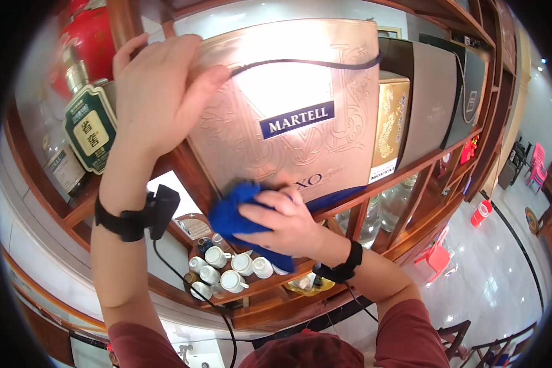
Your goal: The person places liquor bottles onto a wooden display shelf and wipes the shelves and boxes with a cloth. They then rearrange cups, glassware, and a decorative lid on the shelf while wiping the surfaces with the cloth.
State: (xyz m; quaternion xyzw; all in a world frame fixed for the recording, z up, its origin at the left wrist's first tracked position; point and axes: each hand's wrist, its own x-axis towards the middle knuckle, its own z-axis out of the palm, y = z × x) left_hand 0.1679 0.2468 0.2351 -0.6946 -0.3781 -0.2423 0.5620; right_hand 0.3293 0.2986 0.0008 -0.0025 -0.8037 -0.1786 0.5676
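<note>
A large copper-pink Martell XO gift box (343,147) stands tilted in the wooden shelf, with a dark cord handle across its upper front. My left hand (156,92) grips its upper left edge, thumb on the front face; the other fingertips are partly hidden. Bunched in my right hand (285,224) is a blue cloth (230,211), pressed against the lower front of the box. Close to my left hand, a green bottle with a cream label (91,129) leans in the left compartment.
Right of the box stand a gold Moutai box (389,129) and a grey box (432,104). Several white cups (242,264) crowd the shelf below, near glass jars (371,224). A cable (193,279) hangs from my left wristband. A red stool (435,260) stands on the floor.
</note>
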